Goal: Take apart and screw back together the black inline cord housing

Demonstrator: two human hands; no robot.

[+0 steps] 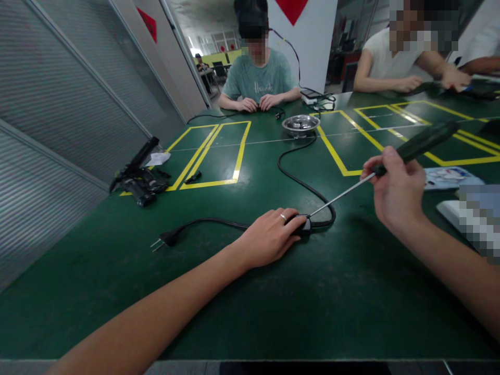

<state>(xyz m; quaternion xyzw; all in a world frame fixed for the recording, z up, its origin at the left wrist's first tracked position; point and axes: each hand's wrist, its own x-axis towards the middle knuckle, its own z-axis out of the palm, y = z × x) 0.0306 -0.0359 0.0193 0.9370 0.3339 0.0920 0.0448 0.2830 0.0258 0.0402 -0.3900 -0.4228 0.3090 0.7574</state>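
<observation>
My left hand (pixel 269 237), with a ring on one finger, is closed over a small dark box (pixel 305 225) on a power cord, pressing it to the green table. From the box's left side the cord (pixel 211 221) runs to a two-pin plug (pixel 169 239); a thicker braided cable (pixel 297 178) curves away from its right side toward a metal bowl. In my right hand (pixel 400 190) is a screwdriver (pixel 416 146), gripped near the front of its dark handle. Its long thin shaft slants down left, and the tip meets the box's top edge. My fingers hide most of the box.
The metal bowl (pixel 300 124) holds small parts I cannot make out. Black packaged pieces (pixel 142 182) lie at the left, a small black part (pixel 192 177) beside yellow tape. A white object (pixel 457 213) and a printed card (pixel 449 177) lie right. Co-workers (pixel 260 75) sit across the table (pixel 219 312).
</observation>
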